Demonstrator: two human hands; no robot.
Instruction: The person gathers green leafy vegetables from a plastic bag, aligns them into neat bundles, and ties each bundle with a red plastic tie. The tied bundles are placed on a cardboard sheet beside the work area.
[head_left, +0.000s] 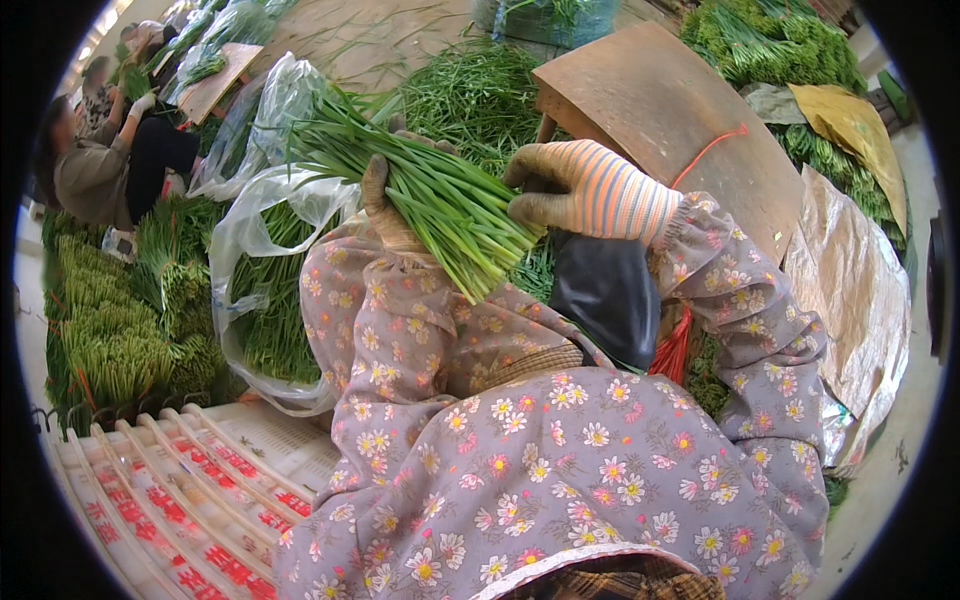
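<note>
A bundle of long green leaves, probably garlic chives (457, 202), lies aslant over my lap. My left hand (386, 199), in a soiled glove, is wrapped around its middle, thumb on the near side and fingers on the far side. The leaf tips point to the upper left and the pale stem ends to the lower right. At those stem ends is my right hand (592, 187), in a striped glove with brown-stained fingers. Its fingers are bent and touch the stems; whether they pinch any is hidden. Flower-patterned sleeves cover both arms.
Loose leaves (480, 97) are heaped ahead, beside a low wooden table (675, 112) with a red tie. Left are a clear plastic bag (225, 285) of greens and stacked bundles (112, 322). Red strands (675, 349) hang near a black boot (611, 300). People (105, 157) sit far left.
</note>
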